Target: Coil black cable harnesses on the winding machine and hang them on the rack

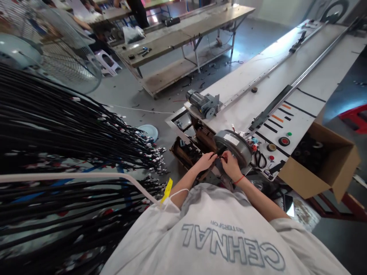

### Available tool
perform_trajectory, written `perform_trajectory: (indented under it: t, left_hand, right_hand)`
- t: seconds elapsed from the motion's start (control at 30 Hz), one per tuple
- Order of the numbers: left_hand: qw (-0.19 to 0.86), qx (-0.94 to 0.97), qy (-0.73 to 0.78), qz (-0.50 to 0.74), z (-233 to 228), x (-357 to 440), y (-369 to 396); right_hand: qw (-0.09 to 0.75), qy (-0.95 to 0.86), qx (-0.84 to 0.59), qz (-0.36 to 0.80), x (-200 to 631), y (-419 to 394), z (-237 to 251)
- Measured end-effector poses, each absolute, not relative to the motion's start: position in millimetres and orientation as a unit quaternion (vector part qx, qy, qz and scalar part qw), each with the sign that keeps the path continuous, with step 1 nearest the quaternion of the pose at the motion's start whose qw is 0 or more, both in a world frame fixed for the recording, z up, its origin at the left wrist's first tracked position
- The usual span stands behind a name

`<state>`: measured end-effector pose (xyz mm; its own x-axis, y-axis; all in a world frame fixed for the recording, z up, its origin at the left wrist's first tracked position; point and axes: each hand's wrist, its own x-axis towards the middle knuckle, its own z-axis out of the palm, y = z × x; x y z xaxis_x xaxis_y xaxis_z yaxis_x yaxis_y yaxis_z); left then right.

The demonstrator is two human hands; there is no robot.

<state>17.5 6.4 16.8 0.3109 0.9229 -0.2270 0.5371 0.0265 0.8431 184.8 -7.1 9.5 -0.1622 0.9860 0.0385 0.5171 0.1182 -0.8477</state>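
Note:
My left hand [207, 161] is closed, its fingertips pinching a thin black strand [219, 156]. Just to the right, my right hand [230, 166] pinches the same dark piece, which is too small to tell as cable or tape. Both hands are at the front of a round grey drum-shaped machine [246, 149] with a white label, at the near end of the long white bench. Black-handled scissors [260, 159] lie right of the drum, beside a roll of tape [271, 147].
Bundles of black cables [86, 130] with white connectors hang at left, near a wire fan [71, 57]. A motor [200, 102] sits on the bench corner. At right stand an open cardboard box [341, 168] and a phone [288, 205]. A worktable [183, 36] is behind.

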Motion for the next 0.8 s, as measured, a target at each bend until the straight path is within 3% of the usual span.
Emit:
perform_trajectory:
  t: [0.1,0.37,0.6,0.7,0.8]
  left_hand:
    - [0.452,0.676,0.543,0.211,9,23,-2]
    - [0.534,0.619,0.539,0.205,-5,28,-5]
    - [0.441,0.68,0.548,0.208,4,19,-28]
    - [0.328,0.712,0.568,0.251,4,34,-22]
    - [0.217,0.78,0.553,0.196,4,65,4]
  right_hand:
    - [0.34,-0.696,-0.526,0.349,178,8,17]
    - [0.248,-0.83,-0.427,0.258,187,22,20]
    - [0.168,-0.823,-0.468,0.274,171,23,30]
    - [0.242,-0.816,-0.427,0.306,181,9,58]
    - [0.358,-0.778,-0.39,0.338,222,-8,92]
